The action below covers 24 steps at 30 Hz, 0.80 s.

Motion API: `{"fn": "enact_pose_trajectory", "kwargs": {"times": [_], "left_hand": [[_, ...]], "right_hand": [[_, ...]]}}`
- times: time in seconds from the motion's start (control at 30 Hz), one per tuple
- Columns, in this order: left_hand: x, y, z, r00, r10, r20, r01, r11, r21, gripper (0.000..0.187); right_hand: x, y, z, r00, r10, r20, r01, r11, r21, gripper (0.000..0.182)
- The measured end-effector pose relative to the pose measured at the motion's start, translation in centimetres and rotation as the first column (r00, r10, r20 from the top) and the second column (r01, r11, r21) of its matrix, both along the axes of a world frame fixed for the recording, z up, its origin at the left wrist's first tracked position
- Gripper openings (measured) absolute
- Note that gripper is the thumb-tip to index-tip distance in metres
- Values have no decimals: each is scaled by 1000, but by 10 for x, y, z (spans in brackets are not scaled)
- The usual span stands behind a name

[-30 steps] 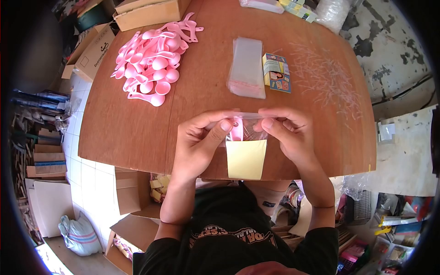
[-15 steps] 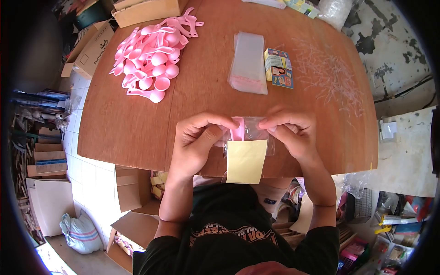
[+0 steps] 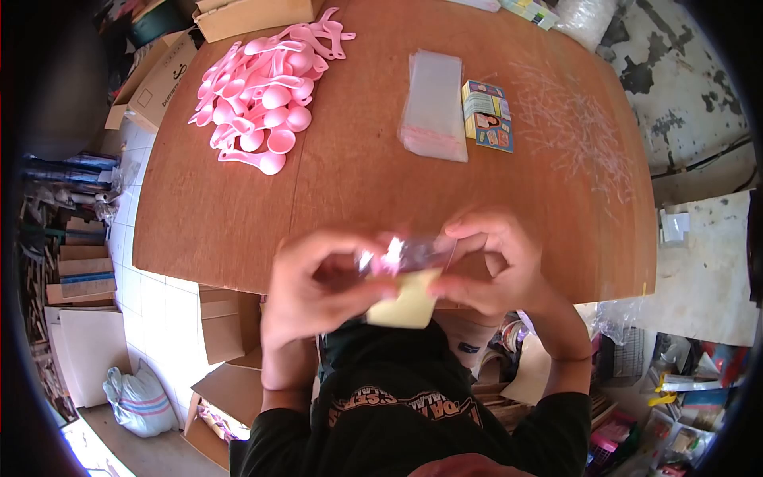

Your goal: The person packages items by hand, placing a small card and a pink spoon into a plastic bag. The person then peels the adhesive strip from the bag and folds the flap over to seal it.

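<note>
Between my two hands is a clear plastic bag [image 3: 425,253] with a pale yellow card [image 3: 404,300] and a pink spoon [image 3: 392,258] inside, partly blurred by motion. My left hand [image 3: 314,282] pinches the bag's left side, thumb over the card and fingers behind the top. My right hand [image 3: 497,258] grips the right side, with the index finger at the upper corner and the thumb by the card's edge. Farther up the table lie a stack of clear plastic bags [image 3: 434,103] and a stack of printed cards [image 3: 488,115].
A heap of pink spoons [image 3: 266,95] covers the table's upper left. Thin clear strips [image 3: 576,131] are scattered at the right. Cardboard boxes [image 3: 226,397] stand below the table's left side, and another box [image 3: 254,17] rests at its far edge.
Both hands have come down toward my body with the bag. The bag now tilts and bends between them, and my thumbs have moved down onto or near the card.
</note>
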State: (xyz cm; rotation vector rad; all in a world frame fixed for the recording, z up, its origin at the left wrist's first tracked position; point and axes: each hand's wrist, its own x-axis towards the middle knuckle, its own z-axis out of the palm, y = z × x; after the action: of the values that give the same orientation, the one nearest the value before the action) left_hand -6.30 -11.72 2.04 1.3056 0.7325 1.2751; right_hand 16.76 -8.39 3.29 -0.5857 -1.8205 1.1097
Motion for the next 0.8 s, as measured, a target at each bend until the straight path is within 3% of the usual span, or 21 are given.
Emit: {"fn": "enact_pose_trajectory", "kwargs": {"times": [0.03,0.07,0.1,0.13,0.17,0.23,0.27,0.33,0.37,0.43,0.47,0.53,0.63,0.7,0.8], "left_hand": [[-13,-14,7,996,34,-83,-33,999,16,32],[-29,-17,13,985,-12,-169,38,988,151,30],[-44,-29,7,979,-50,-200,85,982,171,26],[-65,-42,2,926,-114,-360,170,977,127,25],[-79,-45,14,781,-175,-600,281,956,86,27],[-85,-55,28,568,-93,-818,206,978,32,28],[-86,-56,34,565,-98,-820,209,978,27,28],[-86,-60,43,554,-120,-824,180,983,-21,28],[-85,-58,42,552,-116,-825,178,984,-19,28],[-77,-45,35,721,-277,-634,473,866,159,28],[-67,-41,31,752,-287,-594,486,850,204,26],[-43,-27,28,788,-301,-537,479,848,229,25],[-11,-14,19,885,-312,-344,394,897,199,22],[0,-6,19,888,-287,-359,376,903,207,21],[6,10,28,867,-248,-432,308,949,74,28]], "right_hand": [[3,0,2,1000,1,0,-1,1000,2,54],[6,0,7,1000,20,9,-19,998,-63,55],[9,0,12,999,38,16,-35,991,-129,56],[16,6,19,984,-14,179,37,991,-126,49],[18,16,19,949,-110,294,108,994,23,35],[18,35,21,840,-283,463,274,958,88,19],[17,50,19,841,-283,461,276,957,83,19],[15,89,13,705,-441,555,121,847,518,11],[13,106,7,708,-441,552,121,846,520,11],[5,137,-5,626,-550,553,22,721,693,11],[1,144,-7,625,-555,550,22,716,698,11],[-5,154,-6,419,-443,793,58,884,463,10],[-8,161,-2,404,-402,822,101,913,396,6],[-3,164,-7,431,-423,797,75,897,435,7],[9,165,-14,504,-460,731,44,859,510,8]]}}
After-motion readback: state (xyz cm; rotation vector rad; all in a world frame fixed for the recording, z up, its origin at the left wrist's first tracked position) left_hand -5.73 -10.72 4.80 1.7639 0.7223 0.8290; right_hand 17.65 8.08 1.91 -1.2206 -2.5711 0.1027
